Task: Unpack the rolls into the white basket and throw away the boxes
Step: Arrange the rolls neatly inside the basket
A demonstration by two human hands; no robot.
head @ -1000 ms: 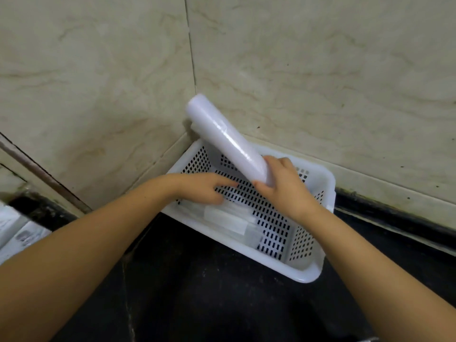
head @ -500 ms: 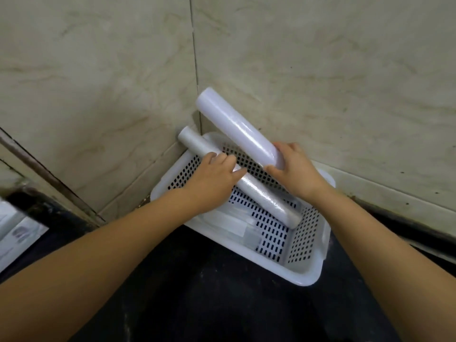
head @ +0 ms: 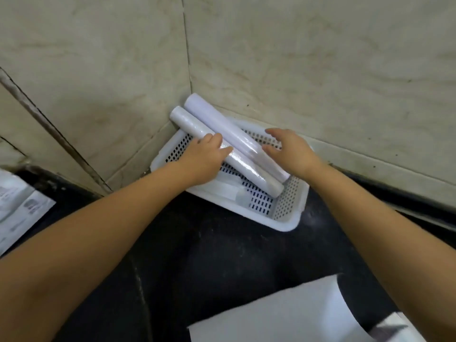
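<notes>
Tiled corner above a dark surface [head: 209, 255], white basket [head: 291, 218] at 12 o'clock, two rolls [head: 222, 146] slanting across its rim, left hand [head: 204, 154] resting on one, right hand [head: 288, 149] spread, empty.

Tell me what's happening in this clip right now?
A person is loading rolls into a white basket tucked in the corner of a dark counter. Two long rolls lie side by side, slanted, upper ends poking over the basket's far corner. The left hand rests on the nearer roll; the right hand is open beside the farther roll, not gripping it. White packaging lies on the counter.
</notes>
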